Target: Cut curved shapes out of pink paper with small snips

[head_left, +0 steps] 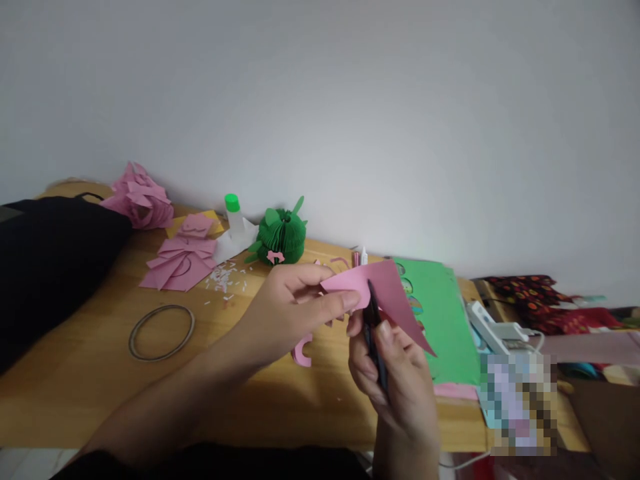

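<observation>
Pinching pink paper (385, 287): left hand (295, 300). Grasping black scissors (373, 320), nearer front edge of table (310, 420): right hand (403, 380). Risk: loose flap (410, 320) sags, skewing cut.

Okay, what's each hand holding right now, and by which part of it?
The left hand pinches the pink paper by its left end. The right hand grips a dark tool, apparently scissors, around its lower part.

Wooden table (55, 410): pink folded paper (187, 257), far left; green pleated ball (283, 237), far centre; thin ring (155, 359), left; green-topped stack (445, 320), right.
</observation>
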Tool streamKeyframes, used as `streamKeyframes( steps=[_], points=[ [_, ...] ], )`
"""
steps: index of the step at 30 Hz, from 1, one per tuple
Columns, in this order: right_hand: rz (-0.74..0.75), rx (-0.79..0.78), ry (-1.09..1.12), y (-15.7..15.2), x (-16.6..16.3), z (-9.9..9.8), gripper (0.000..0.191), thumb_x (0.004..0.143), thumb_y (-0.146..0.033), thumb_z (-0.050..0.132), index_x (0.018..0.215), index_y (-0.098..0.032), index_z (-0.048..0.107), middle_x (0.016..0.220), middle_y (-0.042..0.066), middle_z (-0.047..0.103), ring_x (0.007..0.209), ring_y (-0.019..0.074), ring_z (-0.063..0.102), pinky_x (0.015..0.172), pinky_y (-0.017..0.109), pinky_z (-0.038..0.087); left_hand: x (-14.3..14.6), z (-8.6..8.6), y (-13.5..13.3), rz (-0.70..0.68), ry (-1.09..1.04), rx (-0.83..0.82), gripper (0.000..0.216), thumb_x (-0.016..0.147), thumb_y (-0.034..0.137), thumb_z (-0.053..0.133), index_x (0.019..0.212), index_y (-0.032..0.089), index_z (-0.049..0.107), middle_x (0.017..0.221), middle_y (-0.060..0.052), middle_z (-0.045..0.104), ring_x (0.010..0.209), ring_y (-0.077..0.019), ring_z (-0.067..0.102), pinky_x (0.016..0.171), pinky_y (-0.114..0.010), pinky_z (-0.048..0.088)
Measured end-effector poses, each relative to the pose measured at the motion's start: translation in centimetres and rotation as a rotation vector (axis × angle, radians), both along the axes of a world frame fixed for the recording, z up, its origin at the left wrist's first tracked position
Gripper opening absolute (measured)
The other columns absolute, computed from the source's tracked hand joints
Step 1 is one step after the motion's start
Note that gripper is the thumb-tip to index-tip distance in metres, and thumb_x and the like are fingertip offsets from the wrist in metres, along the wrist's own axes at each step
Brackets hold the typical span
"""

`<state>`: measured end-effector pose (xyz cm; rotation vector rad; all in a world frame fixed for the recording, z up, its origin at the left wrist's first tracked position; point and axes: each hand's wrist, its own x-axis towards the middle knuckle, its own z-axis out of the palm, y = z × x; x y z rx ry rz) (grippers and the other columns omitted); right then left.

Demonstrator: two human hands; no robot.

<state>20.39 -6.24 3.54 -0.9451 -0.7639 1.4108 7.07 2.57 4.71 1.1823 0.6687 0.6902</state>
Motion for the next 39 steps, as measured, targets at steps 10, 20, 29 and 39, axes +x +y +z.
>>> streamKeyframes(
  steps=[10, 20, 29, 39],
  points=[
    [0.054, -0.026, -0.05, -0.4, 0.9, 0.0, 0.028, 0.09, -0.045, 0.061, 0.089, -0.017, 0.064, 0.05, -0.009, 0.039, 0.034, 0.0014, 0.015, 0.029, 0.013, 0.012, -1.4, 1.5, 1.2, -0.205, 0.063, 0.119, 0.019, 0.082, 0.028, 0.063, 0.066, 0.019, 0.068, 0.064, 0.0, 0.067, 0.061, -0.0156, 0.067, 0.063, -0.027, 0.058],
    [0.084, -0.05, -0.014, -0.2, 0.9, -0.1, 0.033, 0.089, -0.048, 0.061, 0.084, -0.016, 0.063, 0.049, -0.009, 0.038, 0.032, 0.0004, 0.013, 0.029, 0.013, 0.01, -1.0, 0.9, 1.0, -0.115, 0.066, 0.08, 0.017, 0.078, 0.027, 0.066, 0.065, 0.017, 0.067, 0.06, 0.001, 0.066, 0.056, -0.0128, 0.064, 0.058, -0.024, 0.055],
    [0.133, -0.121, -0.019, -1.1, 1.7, -1.2, 0.035, 0.092, -0.05, 0.056, 0.089, -0.015, 0.065, 0.049, -0.009, 0.041, 0.031, -0.0004, 0.019, 0.028, 0.011, 0.014, -0.6, -0.2, 2.2, 0.084, 0.024, 0.059, 0.012, 0.079, 0.026, 0.067, 0.077, 0.014, 0.068, 0.068, -0.003, 0.074, 0.058, -0.0123, 0.067, 0.05, -0.019, 0.051],
    [0.163, -0.172, -0.194, -0.8, 2.7, 0.5, 0.036, 0.095, -0.049, 0.051, 0.093, -0.016, 0.066, 0.053, -0.008, 0.045, 0.032, 0.0004, 0.023, 0.028, 0.012, 0.015, -0.9, 0.5, 2.0, -0.055, 0.166, 0.132, 0.014, 0.077, 0.026, 0.065, 0.067, 0.016, 0.066, 0.067, -0.002, 0.071, 0.063, -0.0156, 0.068, 0.056, -0.023, 0.052]
  ],
)
